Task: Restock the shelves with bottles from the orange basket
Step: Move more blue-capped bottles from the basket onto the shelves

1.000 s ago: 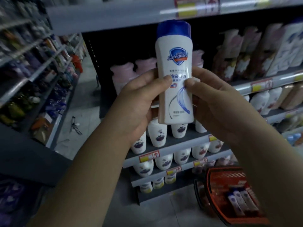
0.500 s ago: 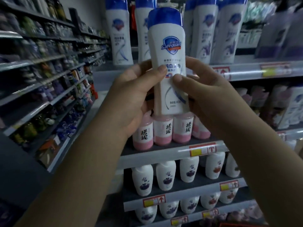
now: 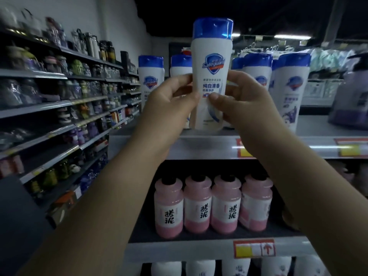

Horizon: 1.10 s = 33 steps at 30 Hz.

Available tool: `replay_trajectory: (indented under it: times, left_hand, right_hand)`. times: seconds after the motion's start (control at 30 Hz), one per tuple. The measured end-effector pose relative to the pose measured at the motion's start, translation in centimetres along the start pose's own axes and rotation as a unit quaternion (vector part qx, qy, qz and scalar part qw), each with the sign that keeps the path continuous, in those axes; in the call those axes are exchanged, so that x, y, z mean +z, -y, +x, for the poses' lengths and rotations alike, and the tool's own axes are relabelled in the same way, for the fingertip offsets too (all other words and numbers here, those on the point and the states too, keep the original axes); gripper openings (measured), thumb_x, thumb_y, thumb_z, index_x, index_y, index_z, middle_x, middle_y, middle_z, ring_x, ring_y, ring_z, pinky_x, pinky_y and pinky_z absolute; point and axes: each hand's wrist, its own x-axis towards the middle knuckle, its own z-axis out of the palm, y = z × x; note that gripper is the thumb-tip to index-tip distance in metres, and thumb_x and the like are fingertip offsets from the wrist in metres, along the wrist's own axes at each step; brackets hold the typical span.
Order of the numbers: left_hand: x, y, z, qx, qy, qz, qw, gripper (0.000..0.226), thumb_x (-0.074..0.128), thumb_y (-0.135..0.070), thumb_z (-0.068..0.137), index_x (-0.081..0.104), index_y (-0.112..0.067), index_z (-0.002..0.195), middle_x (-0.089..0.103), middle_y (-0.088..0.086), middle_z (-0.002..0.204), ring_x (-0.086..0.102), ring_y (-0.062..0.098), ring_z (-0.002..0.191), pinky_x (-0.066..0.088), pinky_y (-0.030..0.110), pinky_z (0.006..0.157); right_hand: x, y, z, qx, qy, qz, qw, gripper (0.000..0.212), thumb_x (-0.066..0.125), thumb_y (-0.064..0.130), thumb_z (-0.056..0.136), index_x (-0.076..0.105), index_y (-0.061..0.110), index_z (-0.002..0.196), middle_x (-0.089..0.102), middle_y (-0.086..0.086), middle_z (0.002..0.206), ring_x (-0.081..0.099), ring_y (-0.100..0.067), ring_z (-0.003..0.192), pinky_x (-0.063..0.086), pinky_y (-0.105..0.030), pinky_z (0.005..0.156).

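Note:
I hold a white Safeguard bottle with a blue cap upright in both hands, at the front edge of the top shelf. My left hand grips its left side and my right hand grips its right side, thumbs on the label. Its base sits level with the shelf surface; I cannot tell whether it touches. Matching blue-capped bottles stand on that shelf behind and to both sides. The orange basket is out of view.
Pink bottles fill the shelf below, with white bottles one level lower. Price tags line the shelf edges. A long rack of mixed goods runs along the left of the aisle. A purple pack sits at the top right.
Both hands have lifted the bottle from the level of the lower shelves up to the top shelf. The view has tilted upward, and the orange basket has dropped out of sight.

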Motion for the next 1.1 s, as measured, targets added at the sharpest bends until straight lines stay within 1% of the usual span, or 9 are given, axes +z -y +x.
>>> replay_trajectory:
  times: [0.13, 0.23, 0.3, 0.37, 0.47, 0.57, 0.77, 0.97, 1.1]
  left_hand:
    - [0.7, 0.6, 1.1, -0.002, -0.005, 0.019, 1.0, 0.038, 0.053, -0.008, 0.094, 0.059, -0.026, 0.127, 0.068, -0.014, 0.11, 0.064, 0.0, 0.101, 0.051, 0.018, 0.081]
    - [1.3, 1.0, 1.6, 0.0, -0.002, 0.041, 0.999, 0.042, 0.051, -0.007, 0.095, 0.056, -0.024, 0.133, 0.067, -0.012, 0.118, 0.063, -0.003, 0.102, 0.05, 0.012, 0.073]
    - [1.7, 1.2, 1.8, 0.006, -0.01, 0.046, 0.999, 0.04, 0.05, -0.004, 0.094, 0.058, -0.022, 0.129, 0.068, -0.015, 0.109, 0.063, -0.01, 0.092, 0.048, 0.008, 0.068]
    - [2.0, 1.3, 1.8, 0.002, -0.02, 0.053, 0.998, 0.041, 0.05, -0.001, 0.094, 0.056, -0.02, 0.13, 0.065, -0.02, 0.102, 0.061, -0.014, 0.087, 0.05, 0.007, 0.073]
    - [2.3, 1.7, 1.9, -0.015, -0.018, 0.078, 0.997, 0.045, 0.051, -0.004, 0.095, 0.05, -0.019, 0.137, 0.062, -0.011, 0.12, 0.058, -0.006, 0.105, 0.048, 0.015, 0.09]
    - [2.5, 1.9, 2.0, -0.027, -0.017, 0.095, 0.995, 0.045, 0.051, -0.006, 0.095, 0.048, -0.018, 0.138, 0.058, -0.013, 0.115, 0.055, -0.01, 0.096, 0.046, 0.014, 0.086]
    - [2.4, 1.9, 2.5, -0.053, -0.006, 0.113, 0.992, 0.04, 0.051, -0.008, 0.096, 0.053, -0.018, 0.135, 0.055, -0.029, 0.088, 0.052, -0.02, 0.08, 0.046, 0.009, 0.082]
    - [2.8, 2.0, 1.7, -0.04, -0.034, 0.094, 0.994, 0.039, 0.051, -0.013, 0.096, 0.053, -0.019, 0.134, 0.06, -0.016, 0.115, 0.055, -0.009, 0.104, 0.045, 0.02, 0.096]
    - [3.4, 2.1, 0.7, -0.026, -0.056, 0.057, 0.996, 0.039, 0.051, -0.017, 0.097, 0.052, -0.022, 0.136, 0.058, -0.013, 0.131, 0.054, -0.006, 0.116, 0.043, 0.021, 0.103]
  right_hand:
    - [-0.5, -0.8, 1.8, -0.006, -0.007, -0.041, 0.999, 0.042, 0.066, 0.012, 0.087, 0.052, 0.018, 0.126, 0.067, -0.002, 0.112, 0.065, -0.017, 0.102, 0.057, -0.04, 0.084]
    - [-0.6, -1.3, 2.5, -0.018, -0.023, -0.064, 0.997, 0.041, 0.065, 0.01, 0.088, 0.051, 0.019, 0.125, 0.065, 0.001, 0.112, 0.064, -0.01, 0.098, 0.056, -0.023, 0.075]
    - [-0.4, -1.8, 3.0, -0.017, -0.028, -0.075, 0.997, 0.038, 0.063, 0.009, 0.088, 0.051, 0.019, 0.123, 0.064, 0.003, 0.108, 0.062, -0.005, 0.093, 0.051, -0.015, 0.065]
    - [-0.2, -2.5, 3.3, -0.015, -0.036, -0.086, 0.996, 0.037, 0.063, 0.007, 0.088, 0.052, 0.017, 0.122, 0.064, 0.0, 0.108, 0.062, -0.008, 0.091, 0.049, -0.015, 0.063]
    - [0.1, -3.4, 3.6, -0.014, -0.034, -0.12, 0.992, 0.037, 0.063, 0.007, 0.088, 0.052, 0.015, 0.123, 0.061, 0.005, 0.099, 0.057, -0.001, 0.082, 0.046, -0.01, 0.065]
    - [0.0, -4.0, 3.8, -0.011, -0.02, -0.171, 0.985, 0.031, 0.06, 0.008, 0.09, 0.053, 0.015, 0.12, 0.054, 0.015, 0.087, 0.053, -0.001, 0.079, 0.04, -0.005, 0.06]
    - [-0.2, -4.0, 4.2, 0.016, 0.007, -0.267, 0.964, 0.023, 0.058, 0.017, 0.093, 0.052, 0.01, 0.114, 0.063, -0.005, 0.114, 0.06, -0.021, 0.104, 0.044, -0.027, 0.076]
    - [-0.7, -3.6, 3.3, -0.014, -0.003, -0.204, 0.979, 0.032, 0.059, 0.019, 0.092, 0.048, 0.013, 0.121, 0.061, 0.006, 0.106, 0.059, -0.01, 0.097, 0.047, -0.025, 0.077]
    - [-1.3, -3.1, 2.0, -0.03, -0.027, -0.093, 0.995, 0.045, 0.058, 0.021, 0.093, 0.041, 0.016, 0.134, 0.057, 0.018, 0.105, 0.055, 0.007, 0.093, 0.044, -0.011, 0.077]
